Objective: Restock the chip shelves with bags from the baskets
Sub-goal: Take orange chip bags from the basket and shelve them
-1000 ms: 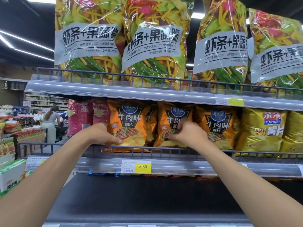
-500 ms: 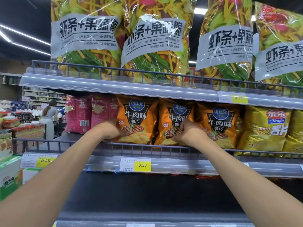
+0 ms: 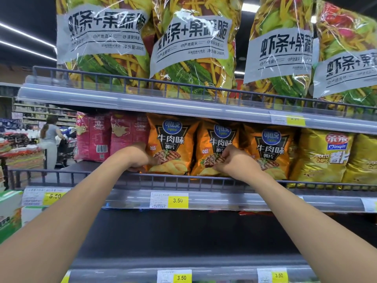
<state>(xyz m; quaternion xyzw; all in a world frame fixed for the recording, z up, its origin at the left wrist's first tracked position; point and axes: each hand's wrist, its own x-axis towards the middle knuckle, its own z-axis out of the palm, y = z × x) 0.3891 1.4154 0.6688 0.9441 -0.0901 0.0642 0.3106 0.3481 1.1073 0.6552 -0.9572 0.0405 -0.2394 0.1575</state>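
On the left part of the middle shelf two pink bags are standing upright. Just beside them the left hand is reaching over the wire rail. Its grip is closing round the lower left edge of the first orange bag; a part of the hand is lying on the front, and the fingers behind the bag are hidden. This bag is standing on the shelf behind the rail and is touching the second orange bag.

The right hand is pinching the front of that second bag low down, with a narrow grip and curled fingers. The third orange bag and a yellow bag are standing further right. No basket is showing here.

In my judgement, both hands are straightening the orange row — so the danger is small but real. If the right hand is pulling on the thin film only, the bag may be tipping forward over the low rail and falling to the dark shelf below. A hard pinch may also be crushing the chips inside. On the left side, a push from the wrist could be knocking over the nearer pink bag.
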